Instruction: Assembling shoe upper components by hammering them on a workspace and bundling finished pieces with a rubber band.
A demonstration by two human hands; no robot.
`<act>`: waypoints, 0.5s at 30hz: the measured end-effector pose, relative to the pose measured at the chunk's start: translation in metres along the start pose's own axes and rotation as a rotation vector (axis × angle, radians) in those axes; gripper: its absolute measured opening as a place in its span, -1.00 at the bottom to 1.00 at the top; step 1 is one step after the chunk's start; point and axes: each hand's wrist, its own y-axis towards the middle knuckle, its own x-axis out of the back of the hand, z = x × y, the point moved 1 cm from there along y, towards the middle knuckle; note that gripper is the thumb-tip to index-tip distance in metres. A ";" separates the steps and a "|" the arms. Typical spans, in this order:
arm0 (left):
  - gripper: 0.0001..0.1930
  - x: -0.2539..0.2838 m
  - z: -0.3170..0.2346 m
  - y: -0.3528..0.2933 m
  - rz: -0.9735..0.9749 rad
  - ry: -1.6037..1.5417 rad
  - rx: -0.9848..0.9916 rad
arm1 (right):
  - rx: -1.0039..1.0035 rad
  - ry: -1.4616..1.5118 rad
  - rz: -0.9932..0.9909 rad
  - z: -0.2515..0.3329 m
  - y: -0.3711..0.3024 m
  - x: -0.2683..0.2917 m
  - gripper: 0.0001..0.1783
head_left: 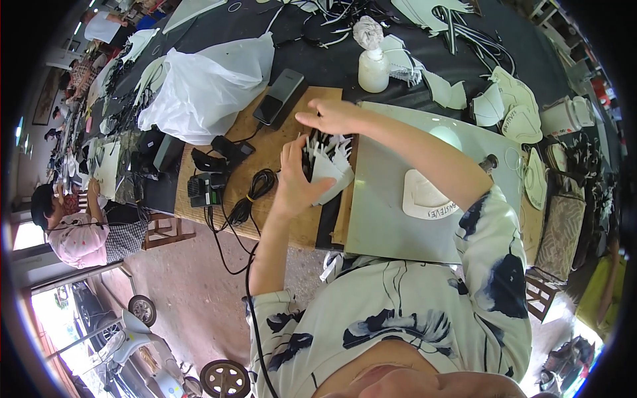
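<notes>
A stack of white, jagged-edged fabric pieces point(333, 171) with dark strips among them lies at the right edge of a wooden board point(302, 222). Around its left side is my left hand point(298, 178), thumb and fingers spread. The thumb reaches along the stack's near side; whether it presses on it I cannot tell. My right hand point(330, 116) is just beyond the stack, its arm crossing over a grey metal plate point(378, 199). Its fingers point left and apart, with nothing visible in them. On the plate, below my right forearm, lies a cream curved template point(424, 196) with handwriting.
A white plastic bag point(206, 86), a black power bank point(282, 96) and coiled black cable point(252, 196) lie to the left. Beyond the plate stands a white bottle point(373, 69). More cream pieces point(521, 109) lie at right. Another person point(73, 229) sits at far left.
</notes>
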 end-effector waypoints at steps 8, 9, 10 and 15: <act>0.14 0.008 -0.028 -0.027 -0.154 0.144 -0.075 | 0.403 0.296 0.236 0.017 -0.055 0.012 -0.11; 0.19 0.007 -0.031 -0.031 -0.076 0.241 -0.088 | 0.415 0.278 0.301 0.020 -0.067 0.012 -0.03; 0.24 0.005 -0.033 -0.032 0.007 0.337 -0.109 | 0.424 0.260 0.356 0.019 -0.076 0.014 0.07; 0.31 -0.008 -0.022 -0.042 -0.040 0.221 -0.019 | 0.527 0.329 0.251 0.005 -0.103 0.009 0.28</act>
